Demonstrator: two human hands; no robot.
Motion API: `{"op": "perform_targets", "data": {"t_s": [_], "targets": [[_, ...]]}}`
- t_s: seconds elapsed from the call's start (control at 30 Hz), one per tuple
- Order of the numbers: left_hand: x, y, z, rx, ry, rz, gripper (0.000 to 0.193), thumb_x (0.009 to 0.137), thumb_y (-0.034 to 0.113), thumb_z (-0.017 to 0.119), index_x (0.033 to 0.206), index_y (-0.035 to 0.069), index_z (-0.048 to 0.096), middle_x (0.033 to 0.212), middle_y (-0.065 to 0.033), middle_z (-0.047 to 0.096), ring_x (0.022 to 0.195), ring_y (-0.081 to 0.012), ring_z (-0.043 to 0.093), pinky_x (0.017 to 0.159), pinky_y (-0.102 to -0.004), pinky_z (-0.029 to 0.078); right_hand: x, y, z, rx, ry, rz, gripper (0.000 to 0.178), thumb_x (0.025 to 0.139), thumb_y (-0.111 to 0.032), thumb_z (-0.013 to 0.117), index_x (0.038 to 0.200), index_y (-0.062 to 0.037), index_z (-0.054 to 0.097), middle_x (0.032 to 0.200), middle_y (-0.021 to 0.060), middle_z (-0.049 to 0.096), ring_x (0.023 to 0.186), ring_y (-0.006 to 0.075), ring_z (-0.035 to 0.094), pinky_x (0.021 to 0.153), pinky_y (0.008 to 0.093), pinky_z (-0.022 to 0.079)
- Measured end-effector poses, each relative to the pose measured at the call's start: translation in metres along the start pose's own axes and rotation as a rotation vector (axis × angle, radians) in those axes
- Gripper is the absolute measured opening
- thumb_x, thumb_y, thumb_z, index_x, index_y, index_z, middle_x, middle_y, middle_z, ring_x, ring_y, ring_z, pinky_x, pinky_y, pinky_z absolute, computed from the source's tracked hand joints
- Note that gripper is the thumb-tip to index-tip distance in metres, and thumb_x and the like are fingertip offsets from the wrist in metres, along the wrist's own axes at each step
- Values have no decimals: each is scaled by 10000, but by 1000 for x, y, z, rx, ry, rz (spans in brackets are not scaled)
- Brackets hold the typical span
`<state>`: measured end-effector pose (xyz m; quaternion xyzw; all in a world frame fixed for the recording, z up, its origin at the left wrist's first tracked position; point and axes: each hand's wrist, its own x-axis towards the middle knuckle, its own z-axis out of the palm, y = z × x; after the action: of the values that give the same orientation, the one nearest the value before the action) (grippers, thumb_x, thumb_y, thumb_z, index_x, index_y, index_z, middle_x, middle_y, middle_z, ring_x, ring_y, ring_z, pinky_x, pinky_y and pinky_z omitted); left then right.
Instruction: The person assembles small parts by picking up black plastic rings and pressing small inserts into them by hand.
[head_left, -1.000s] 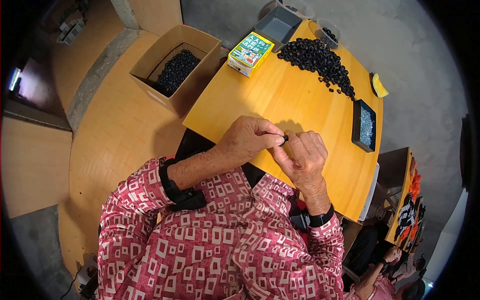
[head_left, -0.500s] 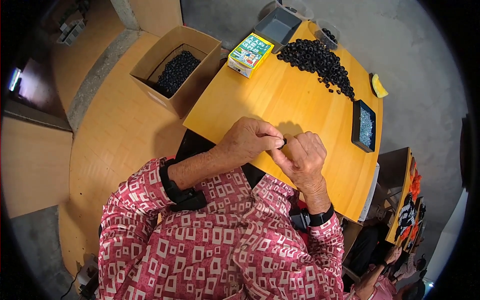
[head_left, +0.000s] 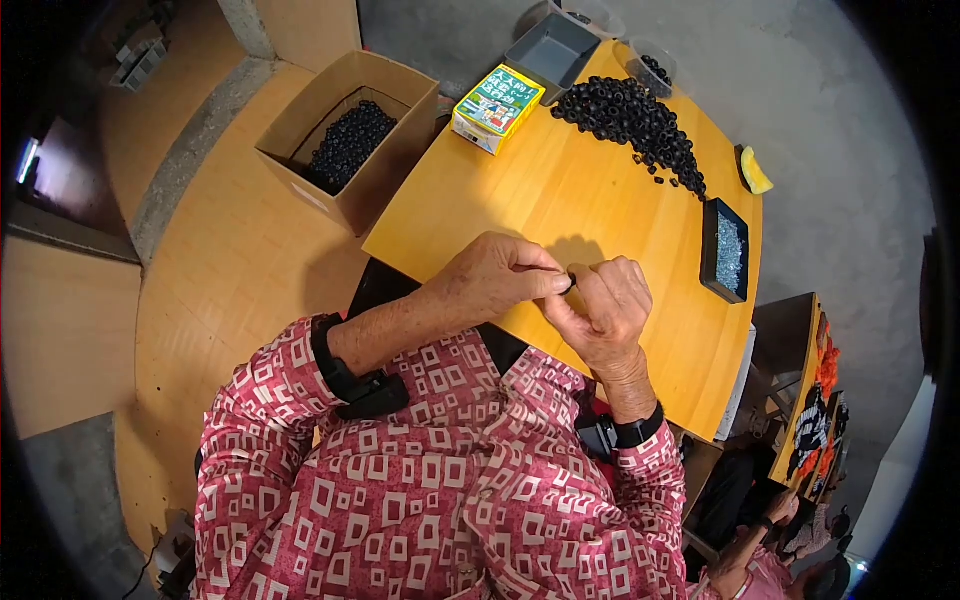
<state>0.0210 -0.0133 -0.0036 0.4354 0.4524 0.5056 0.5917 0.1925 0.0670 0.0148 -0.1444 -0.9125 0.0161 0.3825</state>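
Note:
Above the near part of the yellow wooden table (head_left: 480,215), my two hands meet. Thumb and index finger of my left hand (head_left: 490,275) pinch a small round black part (head_left: 570,284), of which only an edge shows. My right hand (head_left: 608,310) is closed against the same part, its fingers curled and thumb pressed in; whether a second tiny piece is between them I cannot make out. Farther off lies a heap of black ring-like parts (head_left: 632,125). To the right stands a black tray (head_left: 709,250) with small clear pieces (head_left: 731,255) in it.
A cardboard box (head_left: 398,165) holding many small dark parts stands left of the table. On the far side are a yellow-green carton (head_left: 497,108), a grey bin (head_left: 580,60) and a clear tub (head_left: 652,70). Another person's arm (head_left: 740,560) shows at lower right.
Both hands keep nearly the same place and grip on the small black part. The whole view has shifted very slightly.

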Motion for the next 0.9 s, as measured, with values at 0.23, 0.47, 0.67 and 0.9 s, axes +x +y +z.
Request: {"op": "perform_targets", "data": {"t_s": [0.23,0.47,0.67,0.9], "targets": [[1,9,-5,105,-22,-137,280,947,254,641,999,-14,702,936,-26,670,891,-74,601,805,-215,474,3,-1,0,-16,-3,-2,267,651,-99,803,659,-69,538,623,53,447,565,235,472,537,355,367],[5,6,11,-70,128,53,327,998,304,583,1135,10,626,1079,-40,641,1021,-84,585,872,-222,473,3,-2,-8,-13,16,37,279,660,-135,842,664,-52,577,630,72,492,564,241,499,525,358,381],[14,20,31,-200,152,53,336,1036,279,499,1202,1,589,1153,-56,622,1075,-127,576,968,-275,448,11,-14,-3,91,60,0,214,638,-127,769,709,-57,580,718,86,543,683,261,575,617,376,463],[16,29,44,-411,89,-51,296,1024,249,505,1141,23,656,1099,-34,637,1043,-119,576,932,-243,439,14,-16,-10,193,89,42,216,597,-109,750,742,-36,607,739,97,548,727,275,587,696,389,502]]}}
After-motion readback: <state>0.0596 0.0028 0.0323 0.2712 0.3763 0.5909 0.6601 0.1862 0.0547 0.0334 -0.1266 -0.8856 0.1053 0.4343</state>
